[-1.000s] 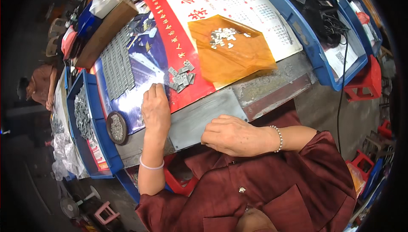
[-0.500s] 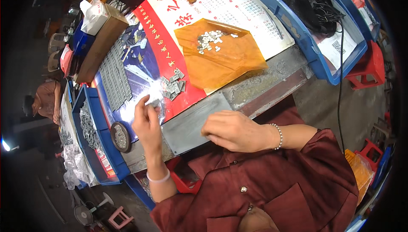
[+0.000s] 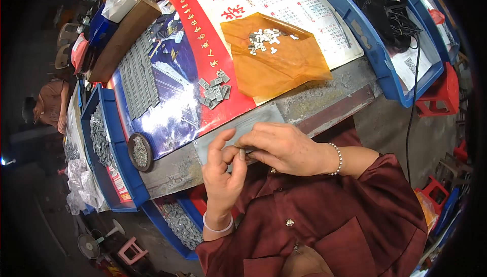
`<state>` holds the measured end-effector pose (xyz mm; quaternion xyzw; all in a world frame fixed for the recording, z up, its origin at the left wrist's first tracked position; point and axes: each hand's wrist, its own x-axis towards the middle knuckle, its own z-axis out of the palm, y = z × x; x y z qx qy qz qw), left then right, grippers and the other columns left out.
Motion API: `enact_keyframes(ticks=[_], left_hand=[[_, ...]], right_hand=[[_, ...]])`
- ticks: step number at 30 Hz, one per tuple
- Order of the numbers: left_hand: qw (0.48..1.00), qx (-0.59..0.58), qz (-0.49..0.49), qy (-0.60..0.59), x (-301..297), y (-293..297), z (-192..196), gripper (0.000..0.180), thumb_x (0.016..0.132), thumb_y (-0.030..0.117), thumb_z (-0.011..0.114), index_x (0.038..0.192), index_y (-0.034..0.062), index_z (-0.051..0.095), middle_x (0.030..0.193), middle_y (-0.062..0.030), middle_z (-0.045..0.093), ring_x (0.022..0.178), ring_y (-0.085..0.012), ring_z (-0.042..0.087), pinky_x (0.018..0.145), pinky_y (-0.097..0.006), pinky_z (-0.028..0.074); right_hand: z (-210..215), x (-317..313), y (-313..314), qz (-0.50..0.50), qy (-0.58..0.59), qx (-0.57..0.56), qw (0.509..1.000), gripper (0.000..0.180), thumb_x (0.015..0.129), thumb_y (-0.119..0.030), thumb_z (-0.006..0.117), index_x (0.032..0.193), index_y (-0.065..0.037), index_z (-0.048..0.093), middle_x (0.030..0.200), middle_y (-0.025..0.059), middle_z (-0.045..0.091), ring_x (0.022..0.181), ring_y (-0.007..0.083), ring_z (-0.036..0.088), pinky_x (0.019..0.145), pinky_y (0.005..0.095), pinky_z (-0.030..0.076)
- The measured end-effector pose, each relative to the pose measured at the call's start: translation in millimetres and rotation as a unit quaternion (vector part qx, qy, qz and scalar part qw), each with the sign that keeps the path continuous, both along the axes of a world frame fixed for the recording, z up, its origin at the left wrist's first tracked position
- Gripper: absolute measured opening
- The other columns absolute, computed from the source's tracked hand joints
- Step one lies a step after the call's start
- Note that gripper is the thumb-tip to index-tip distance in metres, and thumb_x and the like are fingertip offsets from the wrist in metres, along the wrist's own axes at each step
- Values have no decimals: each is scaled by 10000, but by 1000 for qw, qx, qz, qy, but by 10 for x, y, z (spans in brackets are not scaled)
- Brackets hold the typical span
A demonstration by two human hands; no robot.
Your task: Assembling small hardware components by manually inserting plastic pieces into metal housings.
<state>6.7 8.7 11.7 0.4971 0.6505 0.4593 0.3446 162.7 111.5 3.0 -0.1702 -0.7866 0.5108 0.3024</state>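
Okay, left hand [image 3: 222,176] and right hand [image 3: 289,150] touch, pinched narrow — can't tell if anything's held — by the flat grey rectangular plate [image 3: 249,119]; small grey rectangular pieces [image 3: 218,93] lie heaped beyond both.

White glare is cast across the calendar poster [image 3: 199,60] at nine o'clock; edges are bent toward the blackened rim; the electric fan [image 3: 89,246] at eight is dimly lit.

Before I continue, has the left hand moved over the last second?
Yes. Against the poster, the left hand has moved right and toward the body, and is now close beside the right hand.
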Motion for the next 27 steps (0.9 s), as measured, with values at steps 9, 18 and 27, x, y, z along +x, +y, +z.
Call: enact_keyframes(ticks=[9,18,27], left_hand=[[988,20,-80,131,131,47,47,527,820,-93,567,1323,-13,429,725,-139,631,632,-200,630,626,-294,505],[970,10,52,-237,224,78,24,332,947,31,536,1258,-28,435,1050,-108,615,946,-140,602,841,-263,490],[963,12,51,-263,459,210,-116,143,963,76,549,1041,-43,561,881,-53,641,793,-81,591,726,-218,498]], right_hand=[[18,142,44,63,-162,109,979,232,793,-78,660,1009,-47,582,802,113,621,798,311,626,728,391,477],[66,196,60,-67,9,-243,968,139,920,-60,591,1045,-12,554,952,94,686,838,110,655,675,255,524],[-108,119,29,-47,153,-369,916,92,930,-67,568,977,7,544,984,54,565,788,71,546,698,225,481]])
